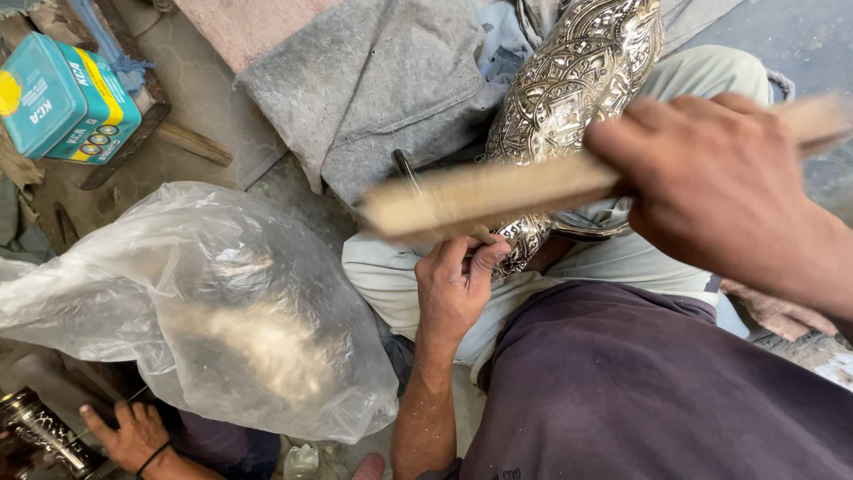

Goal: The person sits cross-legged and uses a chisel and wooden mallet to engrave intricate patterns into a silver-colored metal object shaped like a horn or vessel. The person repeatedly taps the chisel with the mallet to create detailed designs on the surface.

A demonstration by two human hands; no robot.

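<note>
The right hand (720,191) is sitting closest to the camera, and it is gripping a long wooden stick (498,194) tight. The stick is looking blurry, so it seems to be swinging. The person is sitting down in a dark purple shirt (640,391) and pale trousers (391,276).

A big clear plastic bag (213,311) is lying on the left, puffed up, with something shiny inside that is too foggy to make out. A grey cloth (382,80) is lying at the top.

The shiny metal piece (577,80) with carved patterns is resting across the person's lap, under the stick. The left hand (453,289) is curling around its lower end, holding it steady, with a thin dark tool (404,169) poking up near the fingers.

The left fingers are sitting very near where the stick is coming down, so I think a bad swing could hurt them. A hard hit could also dent the pretty patterns, or the piece could slide off the lap.

A teal box (62,98) with a yellow stripe and small round pictures is lying tilted in the top left corner. Another person's hand (133,436) is resting at the bottom left, beside a small patterned metal thing (40,431).
</note>
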